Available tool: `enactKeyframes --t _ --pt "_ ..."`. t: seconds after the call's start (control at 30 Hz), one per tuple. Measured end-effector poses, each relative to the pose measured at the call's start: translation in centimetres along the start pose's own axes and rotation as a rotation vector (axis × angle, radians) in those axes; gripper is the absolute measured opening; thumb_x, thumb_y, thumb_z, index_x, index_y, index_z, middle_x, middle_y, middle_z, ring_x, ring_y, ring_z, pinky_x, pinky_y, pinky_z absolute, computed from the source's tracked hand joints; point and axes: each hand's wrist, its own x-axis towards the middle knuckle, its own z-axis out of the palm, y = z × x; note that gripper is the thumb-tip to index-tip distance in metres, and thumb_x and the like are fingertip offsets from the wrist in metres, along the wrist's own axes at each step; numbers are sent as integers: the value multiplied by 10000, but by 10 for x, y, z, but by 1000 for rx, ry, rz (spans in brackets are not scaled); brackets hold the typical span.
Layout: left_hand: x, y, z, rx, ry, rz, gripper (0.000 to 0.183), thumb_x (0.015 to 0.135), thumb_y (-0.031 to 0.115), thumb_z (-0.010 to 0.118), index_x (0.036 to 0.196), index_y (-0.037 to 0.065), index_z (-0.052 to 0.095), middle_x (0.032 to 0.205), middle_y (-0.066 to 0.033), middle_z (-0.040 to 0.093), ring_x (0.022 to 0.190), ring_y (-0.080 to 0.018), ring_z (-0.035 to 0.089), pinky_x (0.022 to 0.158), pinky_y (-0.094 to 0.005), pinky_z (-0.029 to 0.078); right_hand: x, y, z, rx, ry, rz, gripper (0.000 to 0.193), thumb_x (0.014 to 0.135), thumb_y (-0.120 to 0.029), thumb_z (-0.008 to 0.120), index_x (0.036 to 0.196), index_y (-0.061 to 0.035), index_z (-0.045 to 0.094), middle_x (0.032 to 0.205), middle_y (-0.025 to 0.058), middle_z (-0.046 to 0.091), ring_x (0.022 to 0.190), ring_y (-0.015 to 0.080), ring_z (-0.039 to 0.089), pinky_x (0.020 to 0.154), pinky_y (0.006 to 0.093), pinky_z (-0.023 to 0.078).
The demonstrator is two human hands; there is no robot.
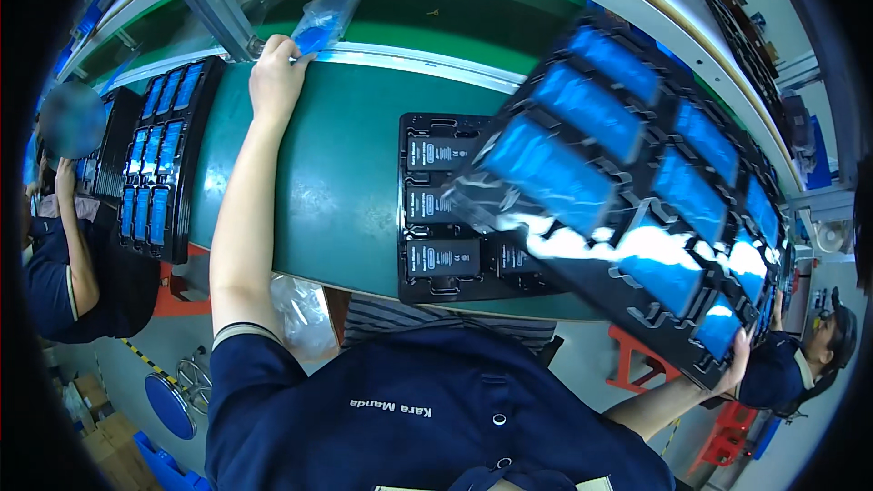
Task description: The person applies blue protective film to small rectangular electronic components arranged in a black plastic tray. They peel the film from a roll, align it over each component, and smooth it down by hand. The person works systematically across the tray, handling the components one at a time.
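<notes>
My right hand [738, 364] grips the near right corner of a black plastic tray [582, 273], which is raised and tilted above the bench. Rectangular pieces covered in shiny blue film [550, 173] sit in its pockets. Partly hidden under it, a second black tray [418, 289] lies on the green bench, holding flat black rectangular units [441, 257] with pale print. My left hand [277, 77] reaches to the bench's far rail, fingers closed together. Its fingertips meet the blue lower end of a clear plastic strip [341, 0]; whether they pinch it is unclear.
A stack of black trays with blue-filmed pieces [164, 155] stands at the left of the green bench [336, 173]. A metal post [209, 0] rises beside my left hand. Co-workers sit at left [68, 264] and right [782, 364]. A blue round stool [170, 406] stands on the floor.
</notes>
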Motion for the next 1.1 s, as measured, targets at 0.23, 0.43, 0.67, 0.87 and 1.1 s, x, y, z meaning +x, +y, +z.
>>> enactKeyframes --t 0.23,0.43,0.67,0.87,1.1 --pt "3 -10 -1 -79 -2 289 159 775 172 717 818 37 644 1018 -81 661 994 -288 600 842 -390 479 -39 -37 -47 -346 565 -483 312 874 -54 605 1181 2 595 1164 256 581 1009 359 599 892 440 516" --pt "-1 -15 6 -226 -28 214 201 875 147 637 1021 11 669 1051 -164 670 978 -324 638 862 -375 491 -38 -52 -59 377 519 -247 92 901 0 556 899 70 615 852 171 657 754 205 655 713 325 568" --pt "-41 -15 -17 -565 -156 -130 273 941 156 611 1108 -58 631 980 -78 679 905 -106 607 812 -245 473 -33 -26 -116 213 700 -362 80 891 -27 582 910 49 600 907 145 672 795 210 670 749 325 567" --pt "-124 -23 -93 -694 -362 -271 275 960 74 549 1186 -75 596 1108 -137 657 1023 -181 632 910 -281 471 -12 -25 -79 187 814 -333 103 807 -9 606 901 29 623 863 126 674 759 243 662 743 378 547" --pt "-187 41 -156 -633 -372 -347 258 939 32 530 1146 -96 614 1218 -191 612 1086 -199 601 948 -308 453 14 -6 -106 34 681 -293 225 866 -114 573 1029 35 613 1012 151 680 900 257 670 832 385 538"
